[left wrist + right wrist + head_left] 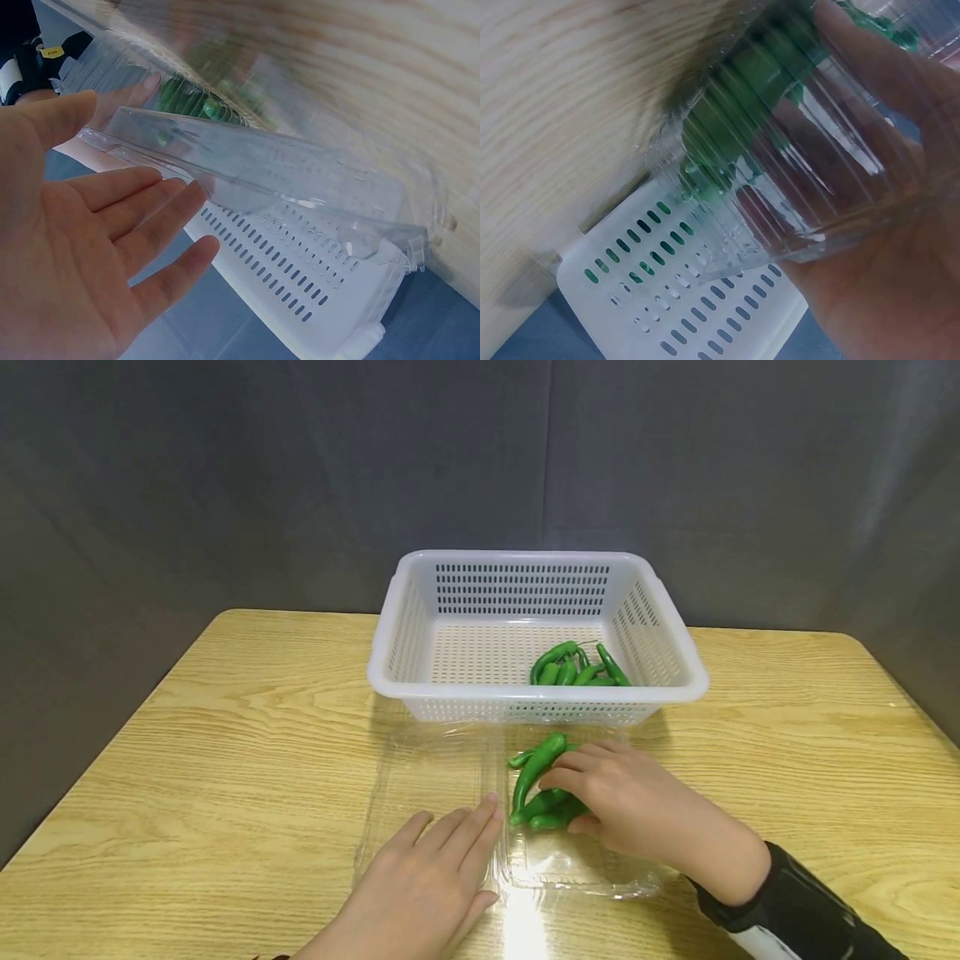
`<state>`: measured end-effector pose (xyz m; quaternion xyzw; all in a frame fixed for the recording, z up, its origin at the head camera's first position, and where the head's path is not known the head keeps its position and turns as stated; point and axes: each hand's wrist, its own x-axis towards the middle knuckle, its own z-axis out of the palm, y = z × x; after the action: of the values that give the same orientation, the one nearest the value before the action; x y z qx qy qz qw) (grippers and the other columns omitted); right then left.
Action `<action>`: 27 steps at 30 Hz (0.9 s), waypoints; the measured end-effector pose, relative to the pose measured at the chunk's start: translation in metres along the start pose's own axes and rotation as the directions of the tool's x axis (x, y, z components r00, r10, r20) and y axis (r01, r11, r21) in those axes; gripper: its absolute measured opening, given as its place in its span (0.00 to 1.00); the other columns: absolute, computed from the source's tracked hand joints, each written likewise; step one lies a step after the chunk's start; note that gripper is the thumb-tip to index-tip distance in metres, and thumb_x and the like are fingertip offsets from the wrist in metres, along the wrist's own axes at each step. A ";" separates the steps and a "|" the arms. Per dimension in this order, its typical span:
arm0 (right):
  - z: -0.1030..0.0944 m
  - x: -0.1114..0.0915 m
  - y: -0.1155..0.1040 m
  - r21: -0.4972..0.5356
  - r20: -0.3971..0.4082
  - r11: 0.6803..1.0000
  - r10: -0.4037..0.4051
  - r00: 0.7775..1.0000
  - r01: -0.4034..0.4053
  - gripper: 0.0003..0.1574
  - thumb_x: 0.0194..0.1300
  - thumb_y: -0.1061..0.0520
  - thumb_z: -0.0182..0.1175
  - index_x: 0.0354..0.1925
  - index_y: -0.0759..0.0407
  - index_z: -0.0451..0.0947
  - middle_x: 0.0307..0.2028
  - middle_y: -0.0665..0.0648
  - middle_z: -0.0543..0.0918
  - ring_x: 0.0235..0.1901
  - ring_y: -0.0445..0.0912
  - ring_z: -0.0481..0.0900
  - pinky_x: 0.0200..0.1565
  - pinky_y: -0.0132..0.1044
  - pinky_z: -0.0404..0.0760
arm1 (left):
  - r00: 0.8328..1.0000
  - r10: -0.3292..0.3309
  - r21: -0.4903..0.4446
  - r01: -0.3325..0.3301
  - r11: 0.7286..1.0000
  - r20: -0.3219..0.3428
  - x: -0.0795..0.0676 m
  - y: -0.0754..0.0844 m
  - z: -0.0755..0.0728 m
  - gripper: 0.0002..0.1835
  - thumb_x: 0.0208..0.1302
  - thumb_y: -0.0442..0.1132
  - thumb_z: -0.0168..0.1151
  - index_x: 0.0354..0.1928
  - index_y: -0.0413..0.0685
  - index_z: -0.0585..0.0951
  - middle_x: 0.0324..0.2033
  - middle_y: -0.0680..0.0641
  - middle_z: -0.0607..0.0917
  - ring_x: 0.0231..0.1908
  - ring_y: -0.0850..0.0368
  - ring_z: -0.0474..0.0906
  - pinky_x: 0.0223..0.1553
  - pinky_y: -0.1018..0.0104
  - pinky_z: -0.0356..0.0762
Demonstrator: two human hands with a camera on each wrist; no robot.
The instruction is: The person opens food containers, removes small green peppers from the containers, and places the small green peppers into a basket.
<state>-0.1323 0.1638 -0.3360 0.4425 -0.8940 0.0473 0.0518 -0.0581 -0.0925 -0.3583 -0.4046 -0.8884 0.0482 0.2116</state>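
Note:
A clear plastic clamshell box (558, 872) lies unfolded on the table, its lid half (427, 760) on the left. Several green chili peppers (536, 768) lie in the right half. My right hand (626, 793) reaches into that half, thumb and fingers curled round peppers at the right of the pile. Through the clear ribbed wall in the right wrist view, the fingers show beside green peppers (731, 105), partly hidden by glare. My left hand (435, 868) lies palm down with straight fingers, their tips over the fold between the two halves.
Behind the clamshell stands a white perforated plastic basket (536, 695), with more green chili peppers (570, 668) in its front right part. All this is on a wood-grain table (225, 760). A dark curtain (300, 485) hangs behind the table.

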 end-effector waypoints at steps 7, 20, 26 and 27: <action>0.002 0.000 0.001 -0.011 0.014 1.000 0.016 1.000 -0.016 0.34 0.43 0.55 0.80 0.51 0.55 0.82 0.48 0.51 0.83 0.51 0.51 0.80 0.57 0.53 0.75 | 1.000 -0.002 0.000 0.002 1.000 -0.014 0.000 0.000 0.001 0.37 0.62 0.61 0.61 0.64 0.40 0.76 0.62 0.46 0.78 0.50 0.56 0.80 0.48 0.59 0.79; 0.006 0.002 -0.001 -0.035 0.026 0.999 0.006 1.000 -0.006 0.34 0.43 0.56 0.80 0.51 0.58 0.83 0.47 0.52 0.83 0.51 0.51 0.79 0.56 0.50 0.76 | 1.000 0.007 0.029 -0.008 1.000 0.008 0.000 0.001 -0.001 0.38 0.64 0.61 0.59 0.66 0.39 0.74 0.63 0.45 0.77 0.53 0.56 0.79 0.48 0.59 0.79; 0.005 0.001 -0.003 -0.030 0.012 1.000 -0.002 1.000 0.003 0.31 0.43 0.57 0.79 0.48 0.57 0.83 0.43 0.50 0.79 0.47 0.48 0.78 0.55 0.48 0.77 | 1.000 0.011 0.043 -0.012 0.999 0.014 0.000 0.001 -0.001 0.38 0.64 0.61 0.59 0.66 0.39 0.74 0.64 0.45 0.76 0.53 0.56 0.79 0.49 0.58 0.79; 0.005 0.001 -0.003 -0.028 0.008 1.000 -0.003 1.000 0.003 0.30 0.43 0.57 0.79 0.48 0.57 0.83 0.42 0.50 0.78 0.46 0.47 0.78 0.55 0.47 0.77 | 1.000 0.012 0.041 -0.012 0.999 0.015 0.000 0.001 -0.001 0.38 0.64 0.61 0.59 0.66 0.39 0.74 0.65 0.45 0.76 0.53 0.56 0.79 0.49 0.58 0.79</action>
<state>-0.1304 0.1605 -0.3406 0.4433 -0.8941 0.0332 0.0545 -0.0569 -0.0921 -0.3575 -0.4051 -0.8863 0.0709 0.2130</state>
